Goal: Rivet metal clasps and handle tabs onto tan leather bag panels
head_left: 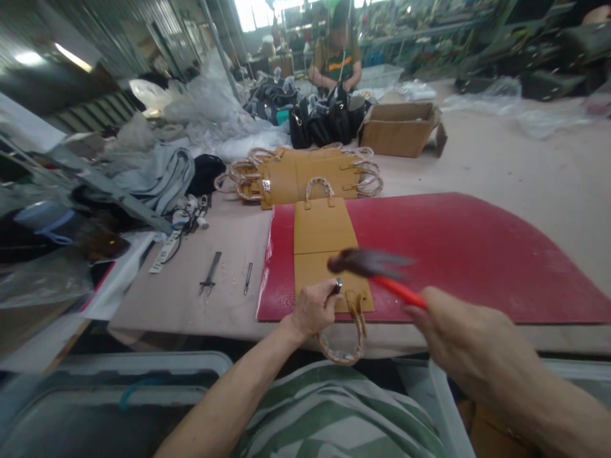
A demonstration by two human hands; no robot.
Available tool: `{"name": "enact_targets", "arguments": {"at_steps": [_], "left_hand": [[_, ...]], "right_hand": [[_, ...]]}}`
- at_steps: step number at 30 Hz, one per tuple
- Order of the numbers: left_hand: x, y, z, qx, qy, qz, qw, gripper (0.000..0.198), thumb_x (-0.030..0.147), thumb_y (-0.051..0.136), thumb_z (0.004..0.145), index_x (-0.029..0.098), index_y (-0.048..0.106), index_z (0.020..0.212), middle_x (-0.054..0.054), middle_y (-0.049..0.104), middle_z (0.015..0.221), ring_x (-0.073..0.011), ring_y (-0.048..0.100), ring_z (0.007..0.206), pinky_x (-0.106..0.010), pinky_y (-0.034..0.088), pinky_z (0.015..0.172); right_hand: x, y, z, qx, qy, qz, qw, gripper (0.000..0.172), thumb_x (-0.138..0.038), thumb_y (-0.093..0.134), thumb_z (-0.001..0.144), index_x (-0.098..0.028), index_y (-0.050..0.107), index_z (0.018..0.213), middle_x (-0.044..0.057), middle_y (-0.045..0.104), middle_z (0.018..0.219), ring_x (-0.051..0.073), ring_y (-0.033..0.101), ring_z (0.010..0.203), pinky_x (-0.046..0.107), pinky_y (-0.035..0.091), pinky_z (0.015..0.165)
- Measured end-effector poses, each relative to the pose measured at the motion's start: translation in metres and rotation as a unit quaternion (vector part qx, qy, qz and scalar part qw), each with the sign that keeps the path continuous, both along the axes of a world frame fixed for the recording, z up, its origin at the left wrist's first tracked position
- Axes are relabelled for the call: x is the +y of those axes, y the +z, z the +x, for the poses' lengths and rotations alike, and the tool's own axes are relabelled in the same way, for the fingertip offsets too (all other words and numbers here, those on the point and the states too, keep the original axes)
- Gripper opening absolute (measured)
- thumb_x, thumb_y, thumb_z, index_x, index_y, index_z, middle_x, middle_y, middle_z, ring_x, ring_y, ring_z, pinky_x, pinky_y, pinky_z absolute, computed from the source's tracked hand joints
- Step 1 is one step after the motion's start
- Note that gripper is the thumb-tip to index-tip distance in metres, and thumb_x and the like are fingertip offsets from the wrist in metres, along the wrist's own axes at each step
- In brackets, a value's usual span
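Note:
A tan leather bag panel (324, 229) lies on the red mat (429, 254), with a wrapped handle at its far end and another handle (341, 353) hanging over the table's front edge. My left hand (312, 308) is closed round a short metal punch (337, 286), held over the panel's near part beside the handle base; its lower tip is hidden. My right hand (458, 324) grips a hammer by its red handle (398, 291). The hammer head (356, 261) is blurred and hovers just above the punch, apart from it.
Left of the mat lie a pronged tool (210, 273) and a thin metal rod (248, 278). Behind it are stacked tan panels (310, 175), black bags (324, 121) and a cardboard box (398, 130). Another person (337, 60) sits across the table. Grey bins stand below the front edge.

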State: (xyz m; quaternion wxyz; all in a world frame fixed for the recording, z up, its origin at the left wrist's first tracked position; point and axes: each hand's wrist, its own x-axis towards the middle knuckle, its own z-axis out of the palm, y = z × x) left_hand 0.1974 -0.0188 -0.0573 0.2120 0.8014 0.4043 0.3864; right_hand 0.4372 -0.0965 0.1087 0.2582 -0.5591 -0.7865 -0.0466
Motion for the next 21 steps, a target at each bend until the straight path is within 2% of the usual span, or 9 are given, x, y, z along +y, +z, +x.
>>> {"name": "enact_targets", "arguments": {"at_steps": [2, 7, 10, 13, 16, 18, 19, 21], "left_hand": [[0.0, 0.0, 0.0, -0.004, 0.0, 0.001, 1.0, 0.014, 0.014, 0.056, 0.09, 0.019, 0.065, 0.099, -0.006, 0.073, 0.083, -0.0197, 0.072, 0.074, -0.027, 0.055, 0.068], [0.0, 0.0, 0.0, -0.01, -0.001, 0.009, 1.0, 0.012, 0.016, 0.056, 0.09, 0.02, 0.064, 0.099, -0.006, 0.073, 0.085, -0.0199, 0.073, 0.077, -0.028, 0.056, 0.071], [-0.001, 0.001, 0.0, -0.01, 0.006, 0.005, 1.0, 0.013, 0.015, 0.055, 0.09, 0.02, 0.064, 0.098, -0.005, 0.072, 0.081, -0.0189, 0.072, 0.072, -0.026, 0.054, 0.065], [-0.001, 0.003, 0.0, -0.013, 0.003, 0.008, 1.0, 0.01, 0.016, 0.055, 0.091, 0.02, 0.062, 0.097, -0.006, 0.072, 0.082, -0.0199, 0.073, 0.075, -0.028, 0.056, 0.067], [-0.001, 0.006, -0.001, -0.015, -0.008, 0.001, 1.0, 0.009, 0.018, 0.055, 0.093, 0.021, 0.061, 0.099, -0.006, 0.073, 0.087, -0.0203, 0.073, 0.08, -0.029, 0.058, 0.073], [0.0, 0.009, -0.002, -0.016, -0.015, -0.01, 1.0, 0.011, 0.018, 0.056, 0.093, 0.021, 0.061, 0.103, -0.006, 0.074, 0.091, -0.0199, 0.074, 0.082, -0.029, 0.059, 0.075], [0.001, 0.011, -0.002, -0.017, -0.02, -0.015, 1.0, 0.013, 0.018, 0.056, 0.094, 0.02, 0.061, 0.105, -0.007, 0.074, 0.093, -0.0198, 0.074, 0.084, -0.029, 0.059, 0.077], [0.002, 0.014, -0.004, -0.019, -0.031, -0.025, 0.999, 0.015, 0.019, 0.057, 0.094, 0.02, 0.062, 0.109, -0.007, 0.075, 0.096, -0.0199, 0.074, 0.087, -0.03, 0.059, 0.08]], "right_hand": [[0.003, -0.006, -0.001, -0.029, 0.05, -0.011, 0.998, 0.044, -0.049, 0.035, 0.105, -0.025, 0.043, 0.069, -0.004, 0.046, 0.046, 0.013, 0.038, 0.035, 0.031, 0.019, 0.042], [0.005, -0.012, -0.004, 0.028, 0.037, 0.011, 0.999, 0.037, -0.041, 0.034, 0.107, -0.026, 0.039, 0.074, -0.006, 0.042, 0.048, 0.011, 0.036, 0.034, 0.029, 0.022, 0.042], [0.007, -0.015, 0.0, -0.018, 0.049, -0.058, 0.997, 0.043, -0.05, 0.032, 0.105, -0.026, 0.042, 0.071, -0.004, 0.043, 0.047, 0.013, 0.034, 0.034, 0.032, 0.015, 0.043], [0.017, -0.024, 0.013, 0.049, -0.005, -0.166, 0.985, 0.048, -0.06, 0.031, 0.101, -0.026, 0.041, 0.068, -0.002, 0.046, 0.05, 0.015, 0.04, 0.041, 0.031, 0.022, 0.047], [0.036, -0.048, 0.033, 0.126, -0.068, -0.258, 0.956, 0.048, -0.061, 0.032, 0.097, -0.026, 0.04, 0.065, -0.001, 0.046, 0.052, 0.016, 0.044, 0.046, 0.03, 0.03, 0.05], [0.05, -0.071, 0.045, 0.111, -0.108, -0.291, 0.944, 0.042, -0.055, 0.036, 0.095, -0.025, 0.044, 0.065, 0.001, 0.048, 0.053, 0.017, 0.047, 0.048, 0.031, 0.032, 0.053], [0.055, -0.082, 0.05, 0.089, -0.129, -0.296, 0.942, 0.038, -0.05, 0.038, 0.094, -0.025, 0.046, 0.067, 0.001, 0.05, 0.054, 0.018, 0.048, 0.049, 0.032, 0.032, 0.054], [0.062, -0.1, 0.052, 0.025, -0.168, -0.257, 0.951, 0.031, -0.041, 0.039, 0.094, -0.022, 0.055, 0.075, 0.006, 0.058, 0.063, 0.021, 0.053, 0.055, 0.033, 0.034, 0.057]]}}
